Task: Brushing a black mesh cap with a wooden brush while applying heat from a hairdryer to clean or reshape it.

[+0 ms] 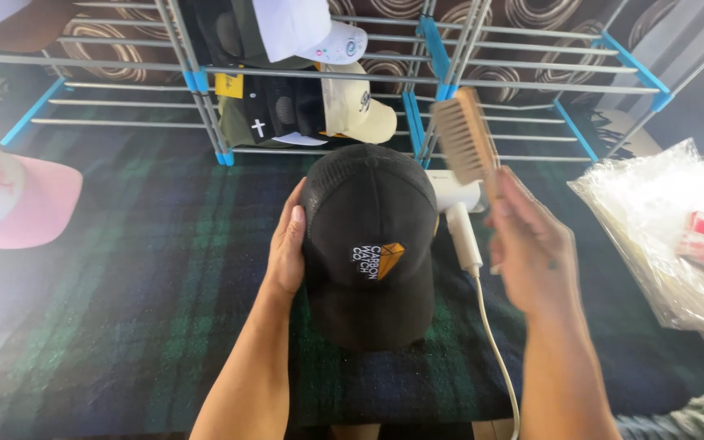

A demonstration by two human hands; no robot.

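A: What is the left hand (287, 248) doing?

B: It is resting flat against the cap (368, 244), at the cap's nine o'clock side, fingers curving loosely along the crown. It is steadying more than gripping; the palm is pressing the side and nothing is being pinched.

A: And the cap itself?

B: The cap is black with a mesh back and is sitting at the middle of the plaid cloth (124, 285). Its long axis is running from twelve to six o'clock, mesh at twelve, brim toward the person at six.

A: What is the right hand (535, 253) holding?

B: It is closing around the handle of a wooden brush (464, 134), though blur is hiding how tight the fingers are. The brush is rising toward twelve o'clock from the hand, bristles facing nine o'clock, toward the cap.

A: So which way is the cap lying from the brush?

B: At about eight o'clock, near but apart. The bristles are hanging just off the crown's upper right edge, not touching. The left hand is the nearer one, already in contact.

A: Anything else around?

B: A white corded tool (459, 220) is lying between cap and right hand. A rack (417, 77) with more caps is standing at twelve o'clock, a pink cap (10, 200) at nine, clear bags (662, 220) at three.
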